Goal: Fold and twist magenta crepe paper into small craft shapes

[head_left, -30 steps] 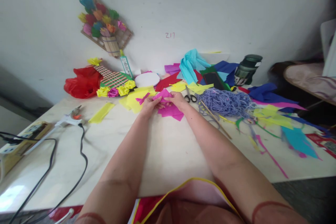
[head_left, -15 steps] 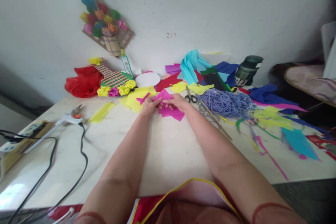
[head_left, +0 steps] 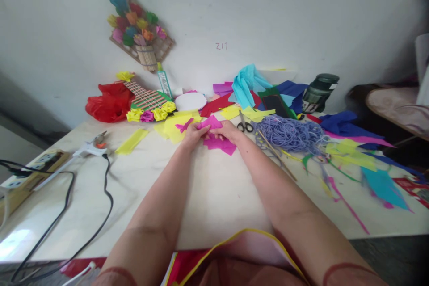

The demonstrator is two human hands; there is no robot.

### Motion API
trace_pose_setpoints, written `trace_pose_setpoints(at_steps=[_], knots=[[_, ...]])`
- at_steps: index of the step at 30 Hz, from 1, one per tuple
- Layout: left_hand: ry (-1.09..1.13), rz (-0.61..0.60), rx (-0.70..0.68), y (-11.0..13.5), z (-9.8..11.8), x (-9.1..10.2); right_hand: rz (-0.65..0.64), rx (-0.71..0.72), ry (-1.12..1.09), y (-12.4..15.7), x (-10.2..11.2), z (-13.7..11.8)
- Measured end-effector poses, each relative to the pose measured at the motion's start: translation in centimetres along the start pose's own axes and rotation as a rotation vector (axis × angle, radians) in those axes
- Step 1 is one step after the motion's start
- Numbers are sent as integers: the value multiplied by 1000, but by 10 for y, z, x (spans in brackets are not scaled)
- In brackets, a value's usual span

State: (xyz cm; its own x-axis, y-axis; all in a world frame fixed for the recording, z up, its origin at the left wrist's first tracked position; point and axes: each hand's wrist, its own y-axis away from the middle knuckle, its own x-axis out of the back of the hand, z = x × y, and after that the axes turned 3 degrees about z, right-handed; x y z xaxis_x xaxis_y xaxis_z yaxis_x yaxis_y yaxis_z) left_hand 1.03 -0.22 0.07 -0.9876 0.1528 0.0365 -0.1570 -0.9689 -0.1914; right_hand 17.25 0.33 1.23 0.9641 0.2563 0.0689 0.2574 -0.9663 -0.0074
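Note:
My left hand (head_left: 191, 134) and my right hand (head_left: 227, 131) meet at the far middle of the table, both pinching a piece of magenta tissue paper (head_left: 210, 123). More magenta paper (head_left: 221, 145) lies flat under and just in front of my right hand. Yellow paper sheets (head_left: 176, 128) lie beside my left hand, with a small magenta scrap (head_left: 184, 125) on them. Black-handled scissors (head_left: 244, 125) rest just right of my right hand.
A purple yarn heap (head_left: 288, 132) and coloured paper scraps (head_left: 351, 152) cover the right side. A glue gun (head_left: 90, 147), black cable (head_left: 107, 187) and power strip (head_left: 28, 176) lie at left. Red bag (head_left: 109, 103), paper flowers (head_left: 150, 114), a dark jar (head_left: 317, 91) line the wall.
My hands have stayed on the magenta paper, drawing its raised part slightly closer together. The view has shifted a little to the left.

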Motion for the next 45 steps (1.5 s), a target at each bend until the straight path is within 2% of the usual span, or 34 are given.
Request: trace_pose_setpoints(at_steps=[8, 14, 17, 21, 27, 33, 38, 45], knots=[[-5, 77, -47, -4, -8, 3, -90, 4, -5, 2, 2, 0], [-69, 150, -85, -3, -5, 3, -25, -51, 30, 5, -1, -6], [-70, 176, -88, -2, -3, 3, -45, -53, 1, 5, -2, -6], [-42, 171, -71, -2, -6, 4, -120, -79, -42, 4, 1, -4], [56, 151, -27, -3, -8, 3, -132, -82, -55, 3, 6, -3], [114, 101, 38, -1, -4, -2, -22, -4, -90, 0, 5, -2], [154, 61, 54, -1, -6, -2, 5, 37, -107, -3, 3, -1], [77, 163, 30, 0, -6, -1, -13, 15, -93, -3, 3, 1]])
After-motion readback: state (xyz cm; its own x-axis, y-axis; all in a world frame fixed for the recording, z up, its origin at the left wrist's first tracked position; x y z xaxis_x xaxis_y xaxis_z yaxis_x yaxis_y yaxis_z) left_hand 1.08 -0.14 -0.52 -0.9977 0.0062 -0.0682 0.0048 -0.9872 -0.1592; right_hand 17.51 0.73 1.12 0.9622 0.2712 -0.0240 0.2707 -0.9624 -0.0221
